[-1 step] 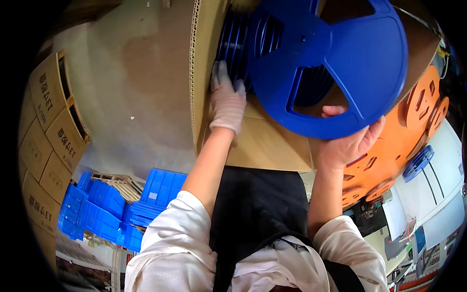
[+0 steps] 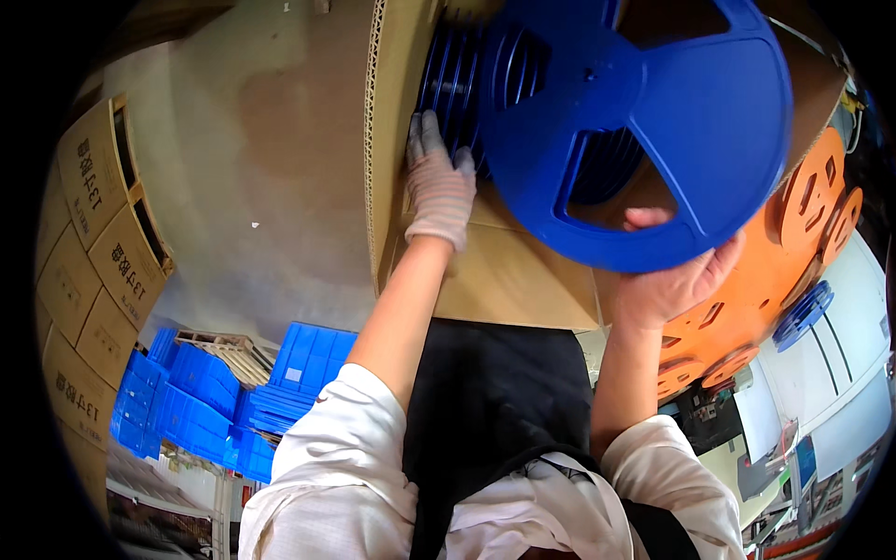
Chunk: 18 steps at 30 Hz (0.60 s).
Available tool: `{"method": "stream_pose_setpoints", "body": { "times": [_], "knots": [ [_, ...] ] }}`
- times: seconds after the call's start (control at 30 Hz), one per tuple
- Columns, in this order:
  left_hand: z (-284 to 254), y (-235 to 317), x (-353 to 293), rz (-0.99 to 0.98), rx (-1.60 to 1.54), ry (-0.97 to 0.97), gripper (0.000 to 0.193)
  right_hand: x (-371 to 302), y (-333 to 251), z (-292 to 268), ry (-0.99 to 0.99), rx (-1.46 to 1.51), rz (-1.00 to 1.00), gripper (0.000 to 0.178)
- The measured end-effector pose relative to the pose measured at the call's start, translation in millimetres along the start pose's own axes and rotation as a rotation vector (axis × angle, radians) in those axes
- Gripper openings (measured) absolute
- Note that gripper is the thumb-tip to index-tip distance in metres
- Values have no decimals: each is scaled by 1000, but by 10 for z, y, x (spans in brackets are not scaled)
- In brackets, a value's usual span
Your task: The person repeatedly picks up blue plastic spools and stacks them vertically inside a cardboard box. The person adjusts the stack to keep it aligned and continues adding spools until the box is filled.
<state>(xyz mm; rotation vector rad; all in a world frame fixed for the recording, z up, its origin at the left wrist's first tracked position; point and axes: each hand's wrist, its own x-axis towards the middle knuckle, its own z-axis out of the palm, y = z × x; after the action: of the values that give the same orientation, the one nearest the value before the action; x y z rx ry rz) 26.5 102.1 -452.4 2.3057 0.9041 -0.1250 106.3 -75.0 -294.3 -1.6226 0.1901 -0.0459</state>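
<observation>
Right hand (image 2: 667, 294) grips blue reel (image 2: 709, 103); stacked cartons (image 2: 121, 271) bear dark lettering (image 2: 90, 175)

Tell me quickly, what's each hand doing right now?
Left hand: open, at the row of reels.
Right hand: closed, holding the large blue reel by its rim.

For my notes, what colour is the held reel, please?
The reel is blue; see the head view.

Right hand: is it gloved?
No, the right hand shows bare skin where it grips the lower rim of the blue reel.
</observation>
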Motion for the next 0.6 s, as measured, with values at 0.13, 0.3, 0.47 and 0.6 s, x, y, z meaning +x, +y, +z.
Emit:
{"method": "stream_pose_setpoints", "body": {
  "times": [0.13, 0.3, 0.47, 0.6],
  "knots": [
    [157, 96, 63, -79, 132, 31, 69, 109, -255, 50, 194, 143, -17, 29],
    [438, -224, -214, -92, -522, -180, 63, -74, -213, 449, -1, 135, 13, 28],
    [205, 219, -383, 123, 257, -92, 75, -442, 50, 1246, -388, -379, 72, 43],
    [-33, 134, -664, -327, -1146, -322, 67, -707, 471, 1176, -639, -358, 134, 67]
  ]
}}
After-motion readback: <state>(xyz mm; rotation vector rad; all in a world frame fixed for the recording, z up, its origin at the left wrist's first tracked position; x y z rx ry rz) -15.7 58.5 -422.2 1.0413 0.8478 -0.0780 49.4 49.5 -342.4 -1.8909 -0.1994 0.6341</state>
